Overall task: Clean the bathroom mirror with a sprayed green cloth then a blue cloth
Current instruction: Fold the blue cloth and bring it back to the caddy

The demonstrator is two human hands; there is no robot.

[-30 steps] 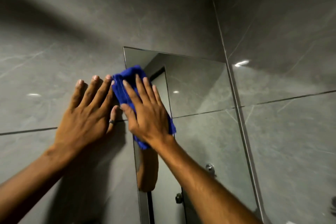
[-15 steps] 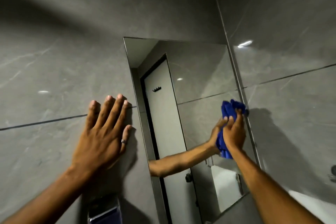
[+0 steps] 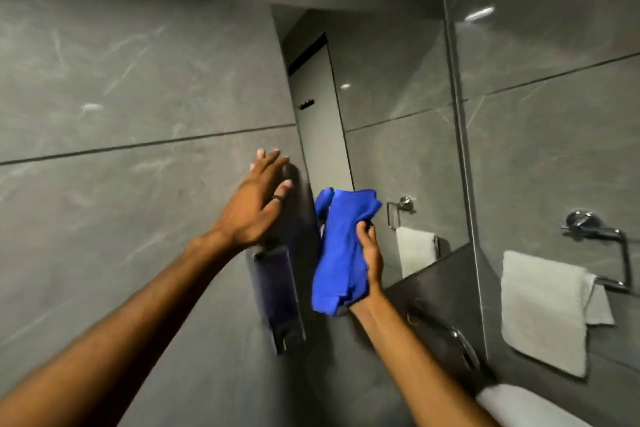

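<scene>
The tall bathroom mirror [image 3: 391,87] hangs on the grey tiled wall and reflects a door and a towel. My right hand [image 3: 371,255] grips a bunched blue cloth [image 3: 341,246] at the mirror's lower left corner. My left hand [image 3: 256,203], fingers spread and with a ring on one finger, is at the wall tile just left of the mirror's edge. No green cloth is in view.
A dark wall-mounted dispenser [image 3: 277,298] sits below my left hand. A white towel [image 3: 543,308] hangs on a chrome ring holder [image 3: 599,232] on the right wall. A chrome tap [image 3: 460,343] and a white basin rim [image 3: 519,406] lie at the lower right.
My right hand has swept the blue cloth from the mirror's upper left to its right edge, then down to its lower left corner. The view has tilted downward, which brings the towel and the tap into view.
</scene>
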